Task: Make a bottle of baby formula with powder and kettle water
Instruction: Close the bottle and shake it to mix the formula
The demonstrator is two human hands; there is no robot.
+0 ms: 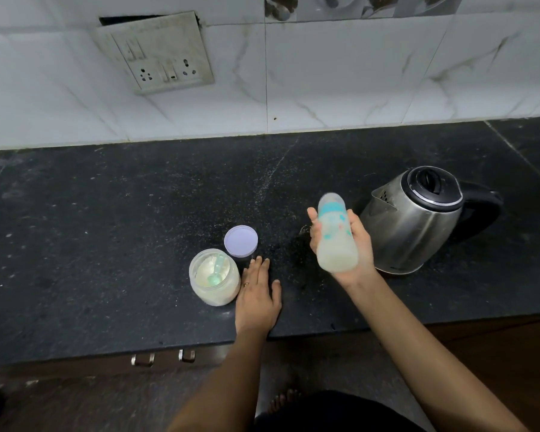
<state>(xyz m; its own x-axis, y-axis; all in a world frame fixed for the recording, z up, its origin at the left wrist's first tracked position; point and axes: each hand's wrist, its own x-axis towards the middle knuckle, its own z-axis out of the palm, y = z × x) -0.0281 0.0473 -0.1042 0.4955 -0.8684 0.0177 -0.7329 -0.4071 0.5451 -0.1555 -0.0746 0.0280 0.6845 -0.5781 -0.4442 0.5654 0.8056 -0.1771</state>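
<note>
Bottom edge: bare foot [280, 401] on floor, toes just visible beside dark clothing. Above that, two metal drawer handles [142, 359] under front lip of black stone countertop [106, 229].

Left hand [258, 296]: flat on countertop near front edge, palm down, fingers straight and slightly spread, gripping nothing. Ring [246, 284] on one finger. Hand's outer edge right up against powder jar [214, 286]; actual contact hard to tell.

Powder jar: clear, round, upright, open, pale powder inside, teal scoop [217, 271] lying in it. Pale purple jar lid [241, 241] flat on countertop just behind jar, to its right; touching or not, cannot tell.

Right hand [364, 244]: raised over countertop, palm toward camera, fingers and thumb curled round baby bottle [335, 238], firm hold on it. Baby bottle blurred, tilted, capped top with teal collar pointing up and away, base nearest camera, milky liquid pooled in lower part.

Steel electric kettle [415, 222] just right of that hand, standing on countertop, black lid down, spout facing left, black handle on far right.

Behind: white marble-look wall tiles [356, 73], grimy socket-and-switch plate [159, 53] up left, its upper edge off the wall.
</note>
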